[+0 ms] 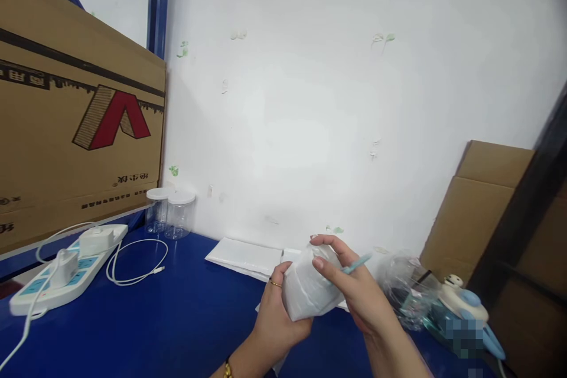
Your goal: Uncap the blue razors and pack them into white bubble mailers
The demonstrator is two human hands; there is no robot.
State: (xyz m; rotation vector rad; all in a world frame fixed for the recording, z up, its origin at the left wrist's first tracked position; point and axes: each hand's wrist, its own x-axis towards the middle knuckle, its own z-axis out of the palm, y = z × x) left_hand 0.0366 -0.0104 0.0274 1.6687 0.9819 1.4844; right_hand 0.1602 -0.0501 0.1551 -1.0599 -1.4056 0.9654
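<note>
A white wrapped bundle (308,286), crinkled like thin foam or plastic, is held up over the blue table. My left hand (281,313), with a ring and a gold bracelet, is wrapped round its lower left side. At its upper right, my right hand (349,277) grips the top edge between thumb and fingers. A thin light-blue stick-like object (357,264) pokes out by the right hand; what it belongs to is hidden. Flat white sheets or bags (245,257) lie behind the bundle against the wall.
On the blue table (177,319), a white power strip (66,277) and a coiled cable (137,277) lie left. Two clear jars (179,218) stand by the wall. At right are a clear plastic bag (405,289), a teal bottle (460,313) and cardboard (473,218). A large box (80,112) stands left.
</note>
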